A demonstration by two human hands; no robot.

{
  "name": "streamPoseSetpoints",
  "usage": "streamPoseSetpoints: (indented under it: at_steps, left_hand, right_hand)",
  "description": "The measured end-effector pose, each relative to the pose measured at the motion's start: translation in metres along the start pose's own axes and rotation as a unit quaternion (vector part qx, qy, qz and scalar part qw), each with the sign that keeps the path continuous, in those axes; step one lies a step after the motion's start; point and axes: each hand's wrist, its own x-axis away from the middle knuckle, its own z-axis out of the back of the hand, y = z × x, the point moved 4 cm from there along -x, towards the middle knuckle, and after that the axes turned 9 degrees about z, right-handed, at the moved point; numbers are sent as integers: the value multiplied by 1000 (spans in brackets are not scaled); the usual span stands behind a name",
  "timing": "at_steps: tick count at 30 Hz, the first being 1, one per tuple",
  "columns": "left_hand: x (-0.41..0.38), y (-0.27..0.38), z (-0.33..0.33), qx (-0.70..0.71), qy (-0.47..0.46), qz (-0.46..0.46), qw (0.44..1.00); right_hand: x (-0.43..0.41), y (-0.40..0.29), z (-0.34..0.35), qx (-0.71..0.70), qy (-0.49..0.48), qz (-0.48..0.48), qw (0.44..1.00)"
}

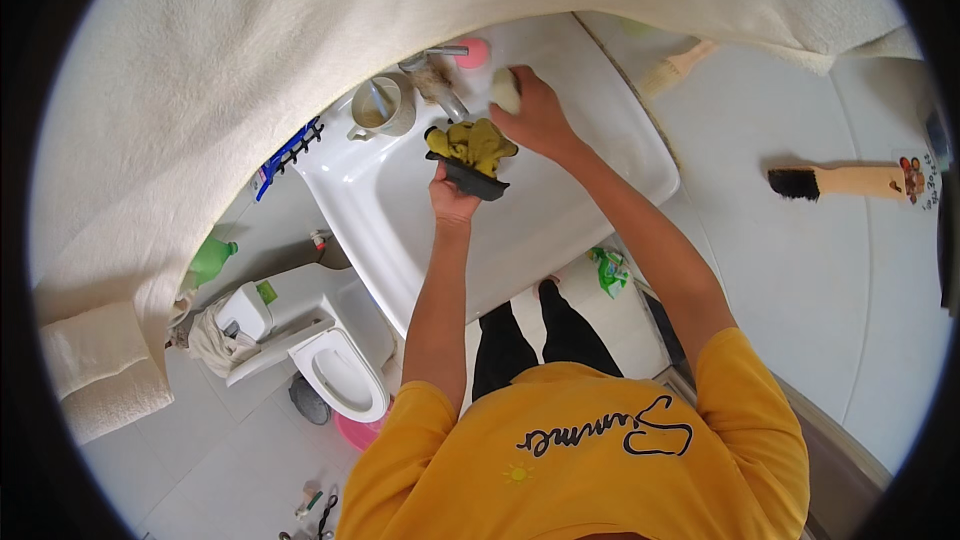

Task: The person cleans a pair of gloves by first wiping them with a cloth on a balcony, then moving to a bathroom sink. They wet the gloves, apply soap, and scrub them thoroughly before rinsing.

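Observation:
My left hand (454, 195) holds a small black tray or pot (474, 178) over the white washbasin (375, 240). Crumpled yellow-and-dark material (474, 144), perhaps a cloth or glove, sits in it. My right hand (536, 112) grips a pale rounded object (505, 90), perhaps a bar of soap, near the back of the basin. Between the hands and the back rim stands the metal faucet (448, 99), with something brownish around its body. A pink round object (472, 53) lies behind it. The hands do not touch each other.
A mug (382, 106) holding a light-blue stick stands left of the faucet. A blue rack with black hooks (289, 154) is beyond it. Wooden-handled brushes (832, 181) are at the right. Below left is a toilet (349, 375); a green packet (611, 270) is under the basin.

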Motion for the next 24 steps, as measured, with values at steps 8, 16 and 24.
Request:
streamPoseSetpoints:
  at_steps: [8, 16, 24]
  left_hand:
    - [-30, -1, -7, 41, -42, 27, 998]
    - [-33, 4, -9, 6, -23, 19, 1000]
    - [-58, 9, 34, -115, 94, 36, 988]
  right_hand:
    - [-95, 2, -40, -209, -117, -102, 965]
    - [-105, -21, -38, -74, -123, -43, 989]
    - [-103, -50, -28, -36, -45, 57, 997]
